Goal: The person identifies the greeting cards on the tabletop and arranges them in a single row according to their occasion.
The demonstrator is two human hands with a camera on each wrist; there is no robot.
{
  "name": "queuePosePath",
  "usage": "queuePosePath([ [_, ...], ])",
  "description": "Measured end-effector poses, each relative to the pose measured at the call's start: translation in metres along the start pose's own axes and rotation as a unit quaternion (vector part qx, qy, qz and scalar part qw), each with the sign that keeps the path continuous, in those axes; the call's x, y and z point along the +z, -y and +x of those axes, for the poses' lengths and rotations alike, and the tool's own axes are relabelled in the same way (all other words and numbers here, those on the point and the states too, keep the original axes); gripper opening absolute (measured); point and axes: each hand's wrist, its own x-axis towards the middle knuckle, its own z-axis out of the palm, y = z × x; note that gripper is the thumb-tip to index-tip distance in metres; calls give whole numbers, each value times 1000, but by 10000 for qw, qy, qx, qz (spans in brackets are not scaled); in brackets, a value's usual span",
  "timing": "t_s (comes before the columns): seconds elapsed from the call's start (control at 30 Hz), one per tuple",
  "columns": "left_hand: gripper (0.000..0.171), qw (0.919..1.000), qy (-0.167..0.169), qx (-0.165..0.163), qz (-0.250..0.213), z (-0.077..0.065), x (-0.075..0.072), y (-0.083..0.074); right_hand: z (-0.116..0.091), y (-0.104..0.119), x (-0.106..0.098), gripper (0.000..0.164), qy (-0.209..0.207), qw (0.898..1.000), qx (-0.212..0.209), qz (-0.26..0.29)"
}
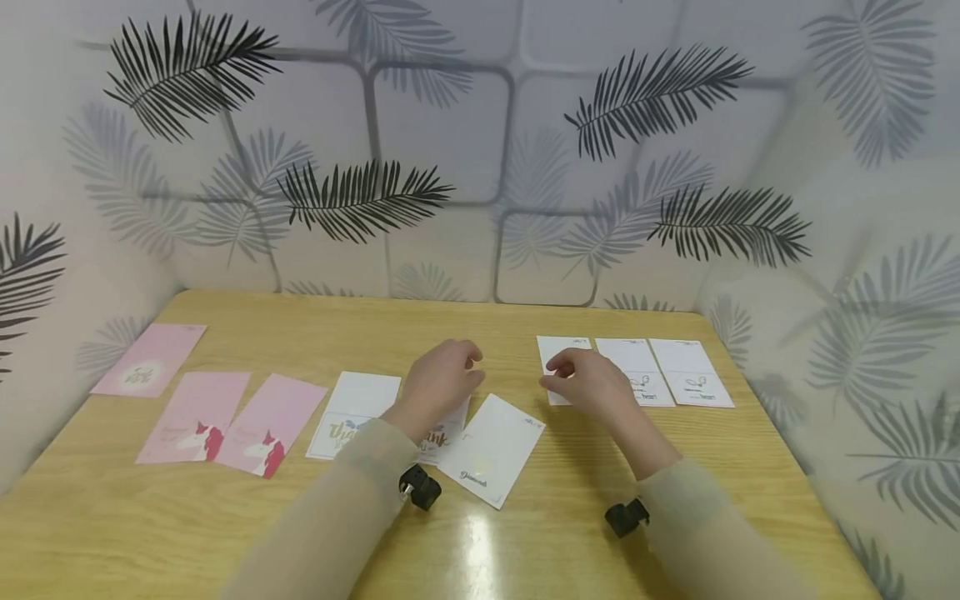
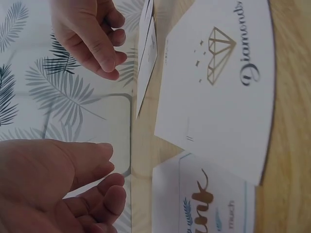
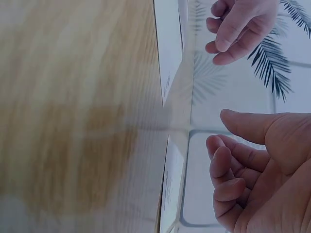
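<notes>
Loosely bent fingers, with nothing between them, mark my left hand [image 1: 442, 383], which hovers over a white "thank you" card [image 2: 209, 199]. Just right of that hand, a white card with a gold diamond drawing and the word "Diamonds" [image 1: 491, 450] lies tilted on the table, partly overlapping the "thank you" card. My right hand [image 1: 588, 379] is above the leftmost of three white cards [image 1: 562, 343] at the right, covering part of it. Its fingers curl loosely around nothing, as the right wrist view shows. The two hands face each other, apart.
At the left lie a pink card with a pale oval [image 1: 150, 362] and two pink unicorn cards [image 1: 195, 408]. Another "thank you" card [image 1: 367, 392] lies left of my left hand. The wooden table [image 1: 570, 542] meets leaf-patterned walls [image 1: 465, 125] at its back and sides.
</notes>
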Motion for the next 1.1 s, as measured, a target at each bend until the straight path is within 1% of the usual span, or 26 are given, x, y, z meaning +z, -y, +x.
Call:
queuePosePath([
  [0.13, 33, 9999, 76, -52, 107, -7, 1, 8, -7, 8, 7, 32, 48, 9999, -76, 79],
  [0.2, 34, 9998, 100, -24, 190, -10, 3, 11, -11, 12, 11, 31, 104, 9999, -75, 115],
  [0.37, 37, 9995, 71, 3, 301, -14, 5, 17, -19, 20, 17, 27, 229, 9993, -194, 239],
  [0.6, 42, 9989, 147, -65, 444, -20, 8, 22, -29, 27, 23, 22, 497, 9980, -284, 274],
  [0.8, 44, 9991, 198, -110, 363, -27, 12, 24, -35, 27, 30, 17, 728, 9964, -366, 242],
  [0.9, 45, 9993, 213, -105, 305, -32, 14, 25, -38, 26, 31, 15, 865, 9949, -477, 192],
  [1.1, 45, 9991, 207, -26, 356, -47, 12, 25, -44, 25, 32, 17, 1015, 9924, -665, 181],
])
